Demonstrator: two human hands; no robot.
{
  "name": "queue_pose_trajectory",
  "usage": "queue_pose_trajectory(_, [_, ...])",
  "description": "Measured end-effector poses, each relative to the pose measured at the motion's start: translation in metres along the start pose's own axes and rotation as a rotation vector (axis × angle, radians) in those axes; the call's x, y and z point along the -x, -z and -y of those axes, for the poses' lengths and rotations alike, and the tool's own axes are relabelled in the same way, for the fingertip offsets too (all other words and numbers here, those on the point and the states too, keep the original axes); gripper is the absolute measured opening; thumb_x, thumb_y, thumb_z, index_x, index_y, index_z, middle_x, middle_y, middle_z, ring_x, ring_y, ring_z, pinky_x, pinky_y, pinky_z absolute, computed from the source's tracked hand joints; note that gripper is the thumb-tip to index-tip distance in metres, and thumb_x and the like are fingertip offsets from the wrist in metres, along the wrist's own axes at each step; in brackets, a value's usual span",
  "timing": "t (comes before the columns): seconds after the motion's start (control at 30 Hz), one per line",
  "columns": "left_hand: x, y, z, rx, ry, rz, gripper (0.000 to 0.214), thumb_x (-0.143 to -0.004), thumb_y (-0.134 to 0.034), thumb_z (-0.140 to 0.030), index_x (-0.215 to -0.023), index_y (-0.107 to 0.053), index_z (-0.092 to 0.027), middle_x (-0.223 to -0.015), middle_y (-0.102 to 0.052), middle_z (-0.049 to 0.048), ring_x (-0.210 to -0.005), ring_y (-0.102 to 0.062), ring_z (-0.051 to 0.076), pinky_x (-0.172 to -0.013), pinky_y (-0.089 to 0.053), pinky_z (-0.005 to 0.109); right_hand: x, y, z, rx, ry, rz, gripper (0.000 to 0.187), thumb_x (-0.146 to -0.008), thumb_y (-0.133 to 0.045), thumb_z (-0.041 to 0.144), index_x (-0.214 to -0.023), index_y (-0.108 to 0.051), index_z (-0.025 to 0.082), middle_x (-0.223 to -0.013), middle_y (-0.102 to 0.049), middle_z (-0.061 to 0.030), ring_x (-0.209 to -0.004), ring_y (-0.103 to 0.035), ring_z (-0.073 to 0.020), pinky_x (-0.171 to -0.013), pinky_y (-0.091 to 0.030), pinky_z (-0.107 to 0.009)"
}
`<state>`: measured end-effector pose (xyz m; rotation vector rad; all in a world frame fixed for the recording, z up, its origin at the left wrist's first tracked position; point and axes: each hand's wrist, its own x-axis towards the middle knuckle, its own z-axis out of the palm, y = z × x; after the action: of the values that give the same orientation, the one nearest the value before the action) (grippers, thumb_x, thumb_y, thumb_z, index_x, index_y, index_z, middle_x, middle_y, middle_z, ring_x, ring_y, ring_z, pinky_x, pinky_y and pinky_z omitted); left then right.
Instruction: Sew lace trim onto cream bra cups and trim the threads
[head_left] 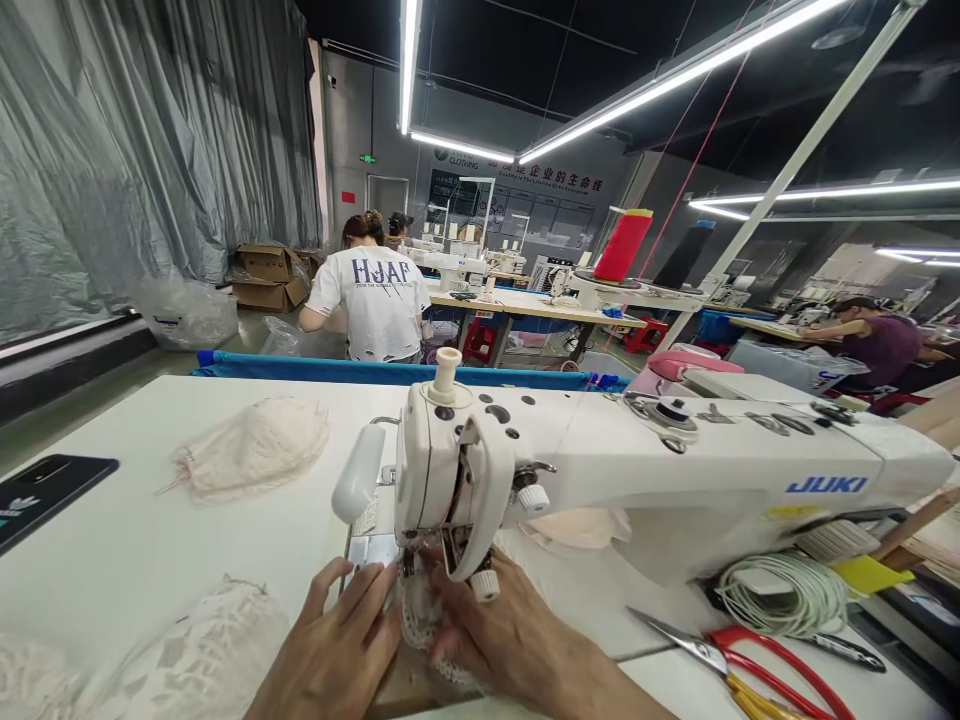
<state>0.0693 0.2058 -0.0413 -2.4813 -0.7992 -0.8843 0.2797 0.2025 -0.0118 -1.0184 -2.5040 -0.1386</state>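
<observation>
A white sewing machine (637,460) stands before me. Beneath its needle and presser foot lies a piece of pale lace fabric (421,610) with a scalloped edge. My left hand (341,635) rests on the bed left of the presser foot, its fingers laid out flat beside the lace. On the other side, my right hand (517,625) has the lace between its thumb and fingers, close to the needle. The machine head covers some of its fingertips. Cream lace cups (255,448) lie on the table at left, with another lace piece (202,650) nearer to me.
Red-handled scissors (772,655) and a coil of pale cord (784,595) lie at right under the machine arm. A dark phone (52,490) sits at the left edge. Ahead, a person in a white shirt (371,300) sits with back turned. A red thread cone (624,245) stands above the machine.
</observation>
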Motion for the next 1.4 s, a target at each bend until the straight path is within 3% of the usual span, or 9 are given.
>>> queue_pose_trajectory(0.1, [-0.001,-0.002,0.0,0.013,0.004,-0.023,0.038,-0.095,-0.026,-0.013,-0.091,-0.064,-0.015,-0.097,-0.066,0.0118,-0.098,-0.054,0.022,-0.089,-0.029,0.041,0.001,0.001,-0.001,0.009,-0.009,0.012,0.031,-0.088,-0.055,0.046,-0.097,-0.059,0.016,-0.088,-0.064,-0.0081,-0.088,-0.055,-0.0222,-0.082,-0.044,-0.032])
queue_pose_trajectory(0.2, [0.0,-0.004,-0.003,0.058,0.015,-0.044,0.037,-0.095,-0.027,-0.012,-0.091,-0.064,-0.014,-0.099,-0.066,0.0117,-0.101,-0.054,0.022,-0.09,-0.03,0.04,0.004,0.004,0.002,0.007,0.04,0.023,0.048,-0.085,-0.051,0.058,-0.11,-0.055,0.017,-0.101,-0.063,-0.0101,-0.098,-0.053,-0.0243,-0.088,-0.041,-0.036])
queue_pose_trajectory(0.3, [0.005,-0.008,-0.007,0.159,0.012,-0.075,0.035,-0.096,-0.029,-0.011,-0.092,-0.064,-0.013,-0.1,-0.067,0.0091,-0.104,-0.055,0.02,-0.094,-0.031,0.039,0.009,0.006,0.009,-0.05,0.105,0.03,0.051,-0.083,-0.046,0.065,-0.102,-0.056,0.018,-0.099,-0.062,-0.008,-0.086,-0.055,-0.0216,-0.085,-0.04,-0.037])
queue_pose_trajectory(0.43, [0.01,-0.014,-0.01,0.264,0.046,-0.055,0.03,-0.097,-0.032,-0.012,-0.101,-0.062,-0.012,-0.097,-0.067,0.0068,-0.1,-0.057,0.017,-0.096,-0.03,0.038,0.013,0.003,0.018,-0.06,0.1,-0.002,0.023,-0.096,-0.042,0.031,-0.085,-0.057,0.018,-0.081,-0.06,-0.0025,-0.07,-0.052,-0.0153,-0.075,-0.038,-0.032])
queue_pose_trajectory(0.5, [0.01,-0.014,-0.009,0.271,0.058,-0.04,0.031,-0.098,-0.03,-0.012,-0.104,-0.061,-0.013,-0.097,-0.066,0.0067,-0.098,-0.058,0.016,-0.094,-0.031,0.037,0.014,0.0,0.021,-0.04,0.105,-0.036,0.022,-0.094,-0.038,0.015,-0.08,-0.055,0.017,-0.081,-0.061,-0.0026,-0.07,-0.052,-0.0148,-0.073,-0.037,-0.032])
queue_pose_trajectory(0.7, [0.009,-0.013,-0.007,0.316,0.103,-0.007,0.029,-0.096,-0.034,-0.008,-0.091,-0.062,-0.013,-0.093,-0.065,0.0053,-0.084,-0.059,0.015,-0.087,-0.034,0.038,0.016,-0.008,0.022,-0.011,0.125,-0.118,0.02,-0.092,-0.039,0.01,-0.08,-0.054,0.015,-0.092,-0.064,-0.0055,-0.073,-0.054,-0.0157,-0.062,-0.034,-0.031])
queue_pose_trajectory(0.8, [0.012,-0.013,-0.007,0.303,0.109,0.013,0.03,-0.097,-0.033,-0.011,-0.089,-0.062,-0.013,-0.092,-0.065,0.0053,-0.083,-0.058,0.015,-0.085,-0.034,0.038,0.016,-0.008,0.023,-0.025,0.112,-0.126,0.018,-0.093,-0.042,0.016,-0.079,-0.053,0.015,-0.085,-0.065,-0.0043,-0.072,-0.054,-0.0153,-0.061,-0.033,-0.031])
queue_pose_trajectory(1.07, [-0.001,-0.002,-0.008,0.269,0.027,-0.121,0.038,-0.099,-0.027,-0.01,-0.088,-0.064,-0.012,-0.09,-0.069,0.0069,-0.086,-0.061,0.015,-0.084,-0.035,0.036,0.014,-0.003,0.023,-0.066,0.149,-0.088,0.03,-0.097,-0.039,0.035,-0.084,-0.058,0.016,-0.074,-0.063,-0.0019,-0.068,-0.052,-0.0156,-0.059,-0.03,-0.031])
queue_pose_trajectory(1.4, [0.001,-0.005,-0.01,0.279,0.037,-0.092,0.041,-0.099,-0.026,-0.012,-0.084,-0.064,-0.015,-0.079,-0.068,0.0028,-0.093,-0.061,0.014,-0.088,-0.035,0.034,0.013,0.0,0.023,-0.102,0.137,-0.071,0.046,-0.099,-0.026,0.046,-0.088,-0.059,0.016,-0.074,-0.063,-0.002,-0.068,-0.052,-0.0157,-0.059,-0.03,-0.031])
